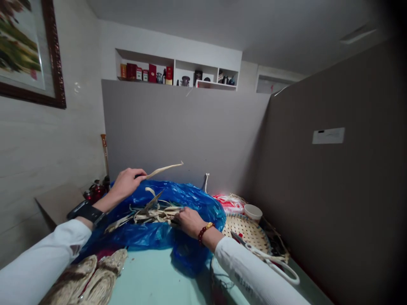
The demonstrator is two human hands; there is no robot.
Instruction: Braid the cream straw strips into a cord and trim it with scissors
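My left hand (127, 184) is raised above the blue plastic bag (203, 199), its fingers closed on one end of a pale dried husk strip (163, 169). The strip's free end points to the right. In the bag's opening lies a loose heap of dried husk strips (155, 213), some curled. My right hand (190, 222) reaches down to the right end of this heap. Its fingers are bent around strips there, and the fingertips are partly hidden.
Scissors (254, 250) with white handles lie over a woven bamboo tray (244, 226) on the right, with a white bowl (253, 212) behind. Woven straw slippers (101, 277) sit at the front left of the pale green table (149, 279). Grey panels (184, 131) stand behind and right.
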